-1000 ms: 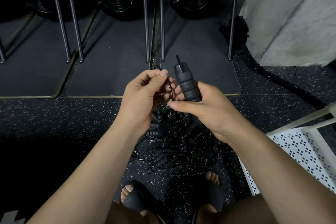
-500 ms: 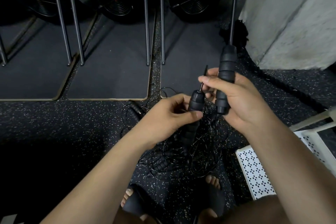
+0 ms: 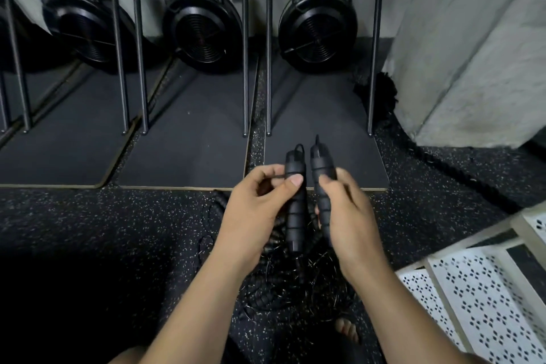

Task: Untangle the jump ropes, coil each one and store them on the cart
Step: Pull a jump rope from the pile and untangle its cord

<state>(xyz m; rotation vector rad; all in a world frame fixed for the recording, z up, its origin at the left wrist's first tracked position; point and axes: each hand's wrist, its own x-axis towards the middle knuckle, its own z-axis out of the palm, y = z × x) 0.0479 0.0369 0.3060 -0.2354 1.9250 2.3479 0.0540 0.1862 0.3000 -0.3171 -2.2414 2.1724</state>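
The left hand (image 3: 260, 213) has its fingers curled round a black ribbed foam jump-rope handle (image 3: 295, 216), with the thumb laid flat across the handle's upper part. The handle stands nearly upright, its cable end pointing away from the wrist. Just to its right, close but apparently not touching, the right hand (image 3: 351, 216) grips a second black ribbed handle (image 3: 320, 165) in a closed fist, the top sticking out above the knuckles. A thin dark cable (image 3: 273, 176) seems to run from the left fingers to the first handle, though it is too fine to be sure. Directly beneath both hands, on the black speckled rubber floor (image 3: 118, 230), lies a tangled heap of thin black jump ropes (image 3: 295, 284) with more ribbed handles among them. To the right of the right forearm sits the white perforated metal cart (image 3: 478, 298). Beyond the fingertips lie dark grey floor mats (image 3: 189, 139) and round black vented housings (image 3: 204, 29).
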